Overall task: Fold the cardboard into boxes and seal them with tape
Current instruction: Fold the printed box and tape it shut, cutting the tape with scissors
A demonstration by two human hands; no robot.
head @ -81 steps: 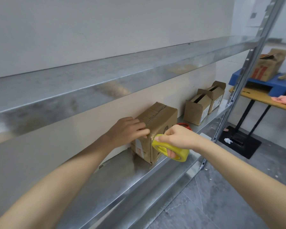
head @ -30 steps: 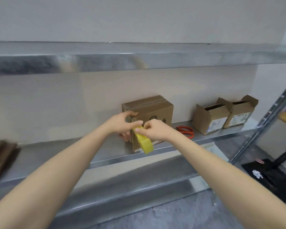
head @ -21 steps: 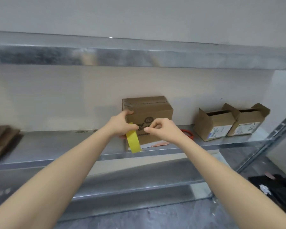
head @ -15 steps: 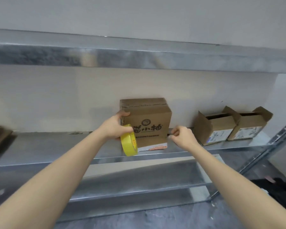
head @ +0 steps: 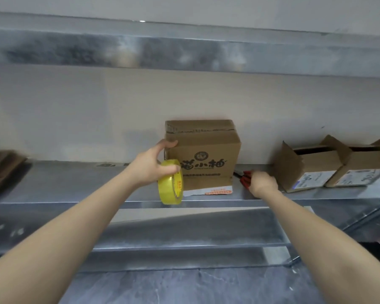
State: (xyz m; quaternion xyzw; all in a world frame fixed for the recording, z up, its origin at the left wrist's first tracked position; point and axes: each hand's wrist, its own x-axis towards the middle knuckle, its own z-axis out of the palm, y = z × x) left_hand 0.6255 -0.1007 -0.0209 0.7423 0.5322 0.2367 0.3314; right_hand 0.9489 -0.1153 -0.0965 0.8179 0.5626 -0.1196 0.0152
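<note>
A closed brown cardboard box (head: 204, 154) with black printed characters stands on the metal shelf (head: 75, 185) against the wall. My left hand (head: 154, 165) holds the yellow tape roll (head: 170, 184) at the box's left front corner, thumb touching the box's upper left edge. My right hand (head: 262, 183) lies on the shelf to the right of the box, its fingers over the red-handled scissors (head: 244, 177). Whether they have closed on the handles is hidden.
Two smaller open cardboard boxes (head: 329, 167) stand at the right of the shelf. Flat cardboard (head: 0, 170) lies at the far left. Another metal shelf (head: 184, 55) runs overhead, and a lower shelf (head: 184, 235) juts out beneath my arms.
My right hand let go of the tape and moved right to the scissors. My left hand now holds the roll by the box's left corner.
</note>
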